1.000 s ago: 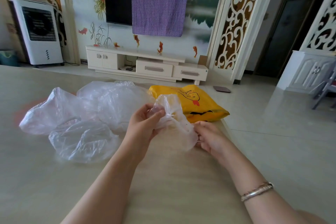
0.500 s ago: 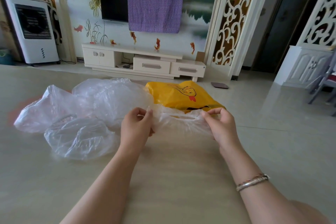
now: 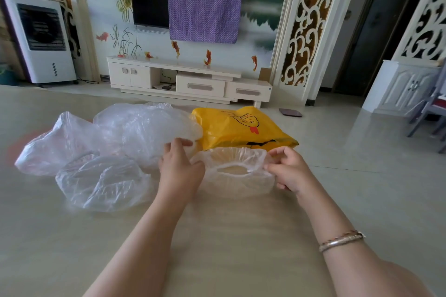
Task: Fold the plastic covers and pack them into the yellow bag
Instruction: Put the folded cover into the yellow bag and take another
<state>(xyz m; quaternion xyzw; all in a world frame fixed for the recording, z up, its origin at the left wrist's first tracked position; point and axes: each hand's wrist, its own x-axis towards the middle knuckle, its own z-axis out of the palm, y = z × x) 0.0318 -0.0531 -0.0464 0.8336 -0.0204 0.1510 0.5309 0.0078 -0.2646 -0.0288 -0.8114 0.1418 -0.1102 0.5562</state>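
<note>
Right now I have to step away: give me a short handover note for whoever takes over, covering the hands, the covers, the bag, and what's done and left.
Left hand pinches the left rim of the elastic-edged plastic cover; right hand pinches its right rim, holding it spread open just above the table.
Yellow bag lies flat right behind that cover.
Pile of loose covers sits left of the hands, unfolded.
Done: one cover picked up and opened out.
Left: fold it, put it in the bag, then repeat for the pile. Whether the bag already holds any cannot be told.
</note>
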